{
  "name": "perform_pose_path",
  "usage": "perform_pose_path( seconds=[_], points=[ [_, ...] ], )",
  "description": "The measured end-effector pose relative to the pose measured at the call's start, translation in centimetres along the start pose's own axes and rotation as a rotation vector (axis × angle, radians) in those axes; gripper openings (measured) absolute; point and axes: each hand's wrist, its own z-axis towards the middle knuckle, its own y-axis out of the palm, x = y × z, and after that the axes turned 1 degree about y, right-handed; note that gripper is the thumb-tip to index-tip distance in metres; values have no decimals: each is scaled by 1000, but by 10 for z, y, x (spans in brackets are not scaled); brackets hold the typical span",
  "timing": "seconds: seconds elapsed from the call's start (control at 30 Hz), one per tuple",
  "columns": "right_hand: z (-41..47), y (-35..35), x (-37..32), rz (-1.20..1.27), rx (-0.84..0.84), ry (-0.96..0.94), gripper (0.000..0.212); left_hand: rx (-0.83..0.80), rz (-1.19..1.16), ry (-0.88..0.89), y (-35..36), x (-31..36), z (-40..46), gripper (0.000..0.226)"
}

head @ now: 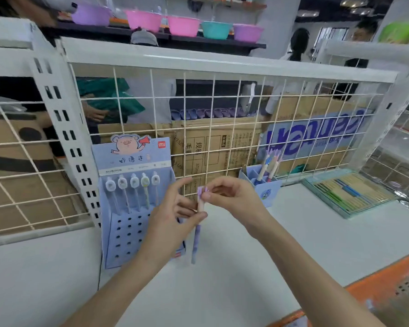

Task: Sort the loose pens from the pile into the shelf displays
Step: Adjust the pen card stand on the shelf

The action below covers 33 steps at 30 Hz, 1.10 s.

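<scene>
A purple pen (196, 241) hangs upright above the white shelf (246, 267), tip down. My left hand (172, 223) grips its middle and my right hand (229, 197) pinches its purple top end. To the left stands a blue pig-themed display stand (128, 232) with several white-topped pens (134, 190) in its back row and many open holes below. A small blue pen holder (267, 187) with a few pens stands behind my right hand.
A white wire grid (222, 114) backs the shelf. A teal box of pencils (350, 192) lies at the right. An orange shelf edge (376, 286) runs along the front right. Cardboard boxes and people stand behind the grid.
</scene>
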Motion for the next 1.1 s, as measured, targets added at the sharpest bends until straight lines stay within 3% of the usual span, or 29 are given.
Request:
perform_pose_path(
  seconds=[0.13,0.37,0.47,0.57,0.73,0.87,1.1],
  points=[
    [-3,-56,-15,3,48,-48,14,-30,62,7,46,5,12,70],
    [24,-173,-25,-69,501,-180,17,-139,425,107,100,1,30,59],
    [40,-208,-21,-77,647,-246,8,-217,539,106,119,-10,39,64],
    [55,-229,-16,-56,752,-293,4,-260,799,142,139,-25,56,73],
    [81,-233,-4,-3,716,-314,14,-234,1210,324,163,-44,78,89],
    [97,-224,2,-22,634,-323,9,-204,1302,364,175,-56,77,114],
    [107,-214,27,-188,443,-256,7,-144,1369,308,184,-62,69,110]
  ],
)
